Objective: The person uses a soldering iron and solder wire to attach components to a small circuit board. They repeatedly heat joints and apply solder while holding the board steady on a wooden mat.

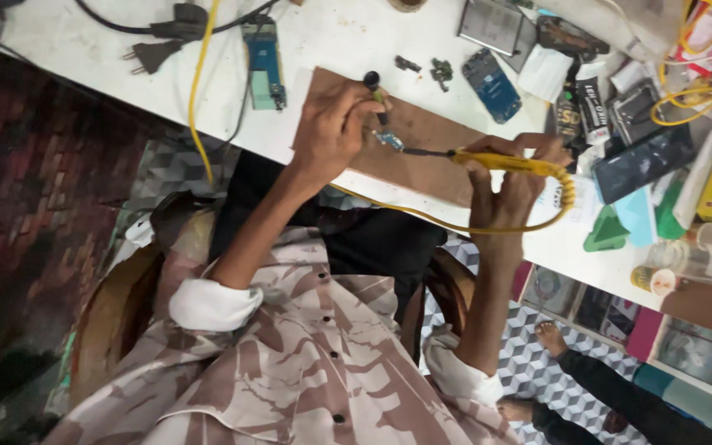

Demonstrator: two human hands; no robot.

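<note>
- Left hand (330, 128): my fingers are closed round a thin dark-handled tool (375, 95), thumb on top; its lower end comes down just beside the small board (389, 140).
- Right hand (511, 177): my fingers are wrapped tight round the yellow soldering iron (500, 161), with its dark tip (422, 152) pointing left at the small board.
- Small board: a little blue-green piece lying on the brown wooden board (422, 136), between my two hands. Whether the tip is touching it, I cannot tell.
- Yellow cord (488, 227): loops from the iron's rear down past the table (331, 41) edge toward my lap.
- Handling notes, as I judge them: keep the left tool pressing steadily so the small board does not slide; rest my right wrist on the table edge; bring the tip in low and lightly; keep the cord slack.
- Nearby: a blue phone board (492, 84), loose parts and packets at right, a black plug (152, 56) at upper left.
</note>
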